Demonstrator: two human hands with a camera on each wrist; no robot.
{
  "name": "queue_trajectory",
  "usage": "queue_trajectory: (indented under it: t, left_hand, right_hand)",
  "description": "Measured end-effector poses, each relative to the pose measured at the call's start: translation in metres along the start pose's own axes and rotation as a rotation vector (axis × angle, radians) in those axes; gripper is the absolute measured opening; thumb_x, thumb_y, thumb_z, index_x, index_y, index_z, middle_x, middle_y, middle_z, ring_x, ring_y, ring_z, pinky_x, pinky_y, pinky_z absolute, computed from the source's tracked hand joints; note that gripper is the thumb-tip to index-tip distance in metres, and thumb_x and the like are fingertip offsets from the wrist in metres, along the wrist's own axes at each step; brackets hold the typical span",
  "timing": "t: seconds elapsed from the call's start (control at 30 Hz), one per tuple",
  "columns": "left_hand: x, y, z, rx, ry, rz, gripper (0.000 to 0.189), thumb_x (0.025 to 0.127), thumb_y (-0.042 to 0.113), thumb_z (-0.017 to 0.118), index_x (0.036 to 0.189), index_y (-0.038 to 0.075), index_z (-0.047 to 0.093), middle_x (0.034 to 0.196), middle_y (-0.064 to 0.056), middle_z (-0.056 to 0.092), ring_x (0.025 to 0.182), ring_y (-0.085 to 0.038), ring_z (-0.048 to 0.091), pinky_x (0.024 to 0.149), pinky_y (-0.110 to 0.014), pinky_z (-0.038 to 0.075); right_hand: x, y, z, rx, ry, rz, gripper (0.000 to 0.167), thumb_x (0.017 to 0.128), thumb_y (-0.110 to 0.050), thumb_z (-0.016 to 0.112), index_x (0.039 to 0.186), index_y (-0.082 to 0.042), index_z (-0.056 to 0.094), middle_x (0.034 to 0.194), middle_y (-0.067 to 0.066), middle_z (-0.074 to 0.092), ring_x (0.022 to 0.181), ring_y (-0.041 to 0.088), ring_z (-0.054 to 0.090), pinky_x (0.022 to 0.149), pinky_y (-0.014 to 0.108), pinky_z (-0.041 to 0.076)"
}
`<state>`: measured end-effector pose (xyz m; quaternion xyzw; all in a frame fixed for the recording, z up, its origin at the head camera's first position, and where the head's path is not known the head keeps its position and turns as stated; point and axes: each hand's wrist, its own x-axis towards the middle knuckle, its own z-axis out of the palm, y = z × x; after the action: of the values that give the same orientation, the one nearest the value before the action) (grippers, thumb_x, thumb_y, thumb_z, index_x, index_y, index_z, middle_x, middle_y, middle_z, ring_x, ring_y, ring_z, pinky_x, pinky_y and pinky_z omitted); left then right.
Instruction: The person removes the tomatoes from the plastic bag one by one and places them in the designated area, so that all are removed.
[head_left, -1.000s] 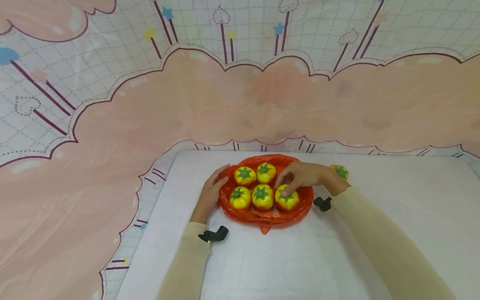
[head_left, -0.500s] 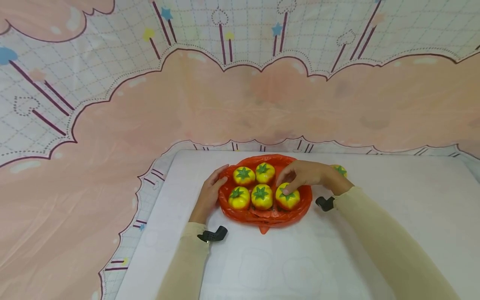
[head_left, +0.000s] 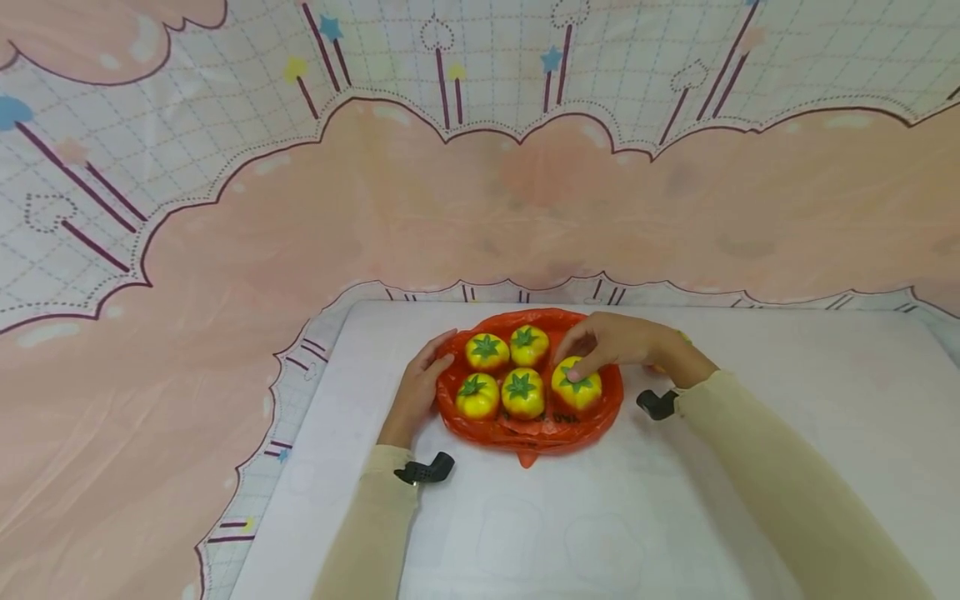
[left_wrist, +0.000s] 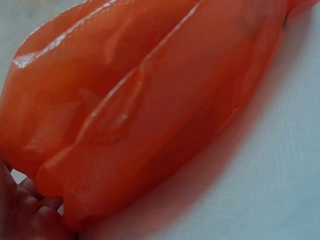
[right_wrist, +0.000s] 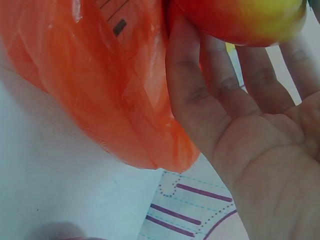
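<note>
An opened red plastic bag (head_left: 480, 429) lies on the white table, its rim spread into an oval. Inside, several yellow-and-red tomatoes (head_left: 523, 393) with green star-shaped tops sit in two rows. My right hand (head_left: 626, 340) pinches the front right tomato (head_left: 576, 387), thumb on its top and fingers on its far side. In the right wrist view, the held tomato (right_wrist: 250, 20) rests against the fingertips above the bag (right_wrist: 100, 90). At the bag's left rim, my left hand (head_left: 418, 385) lies with extended fingers; the left wrist view shows its fingers (left_wrist: 37, 210) against the plastic.
One more tomato (head_left: 657, 368) lies on the table (head_left: 525, 533) right of the bag, mostly hidden behind my right hand. A patterned curtain (head_left: 480, 208) hangs behind the table's back edge. Black wrist cameras (head_left: 429, 468) sit on both wrists.
My right hand has risen slightly with the pinched tomato, uncovering dark print on the bag beneath. It now hides more of the tomato outside. My left hand keeps its place.
</note>
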<state>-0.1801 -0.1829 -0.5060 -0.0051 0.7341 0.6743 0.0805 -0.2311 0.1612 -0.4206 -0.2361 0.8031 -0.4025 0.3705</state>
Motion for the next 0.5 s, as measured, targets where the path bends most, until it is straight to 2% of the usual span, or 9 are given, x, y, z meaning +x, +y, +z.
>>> queue_trajectory:
  t: [0.2,0.5]
  left_hand:
    - [-0.001,0.002,-0.001,-0.001,-0.001,-0.006,0.043,0.105,0.027,0.052,0.148,0.031,0.052,0.157,0.008,0.046,0.149,-0.019,0.040,0.121,-0.043,0.037]
    - [0.001,0.001,-0.001,-0.008,-0.009,-0.007,0.044,0.105,0.027,0.052,0.149,0.029,0.052,0.158,0.007,0.045,0.149,-0.019,0.039,0.121,-0.044,0.037]
  right_hand:
    - [-0.004,-0.003,0.000,0.006,0.014,-0.021,0.033,0.084,-0.032,0.084,0.114,-0.019,0.077,0.118,-0.001,0.074,0.121,0.020,0.063,0.105,0.038,0.054]
    - [-0.013,-0.001,-0.001,0.049,0.048,-0.050,0.040,0.085,-0.029,0.083,0.119,-0.011,0.074,0.121,0.001,0.074,0.125,0.023,0.062,0.107,0.040,0.053]
